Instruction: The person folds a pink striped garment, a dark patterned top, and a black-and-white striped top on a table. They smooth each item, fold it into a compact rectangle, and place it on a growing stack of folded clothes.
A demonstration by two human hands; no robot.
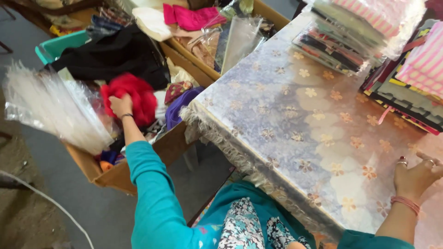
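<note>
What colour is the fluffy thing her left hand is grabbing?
Bright red fluffy fabric, seen in the head view.

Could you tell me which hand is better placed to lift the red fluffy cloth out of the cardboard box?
Left. The left hand already rests on the red fluffy cloth, while the right hand lies flat on the table.

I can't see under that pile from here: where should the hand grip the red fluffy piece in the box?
Grip the red fluffy piece at its exposed top bunch, coming from above on the near side, where the left hand already touches it. It lies heaped on other cloths in the cardboard box; its lower edge looks tucked between them.
</note>
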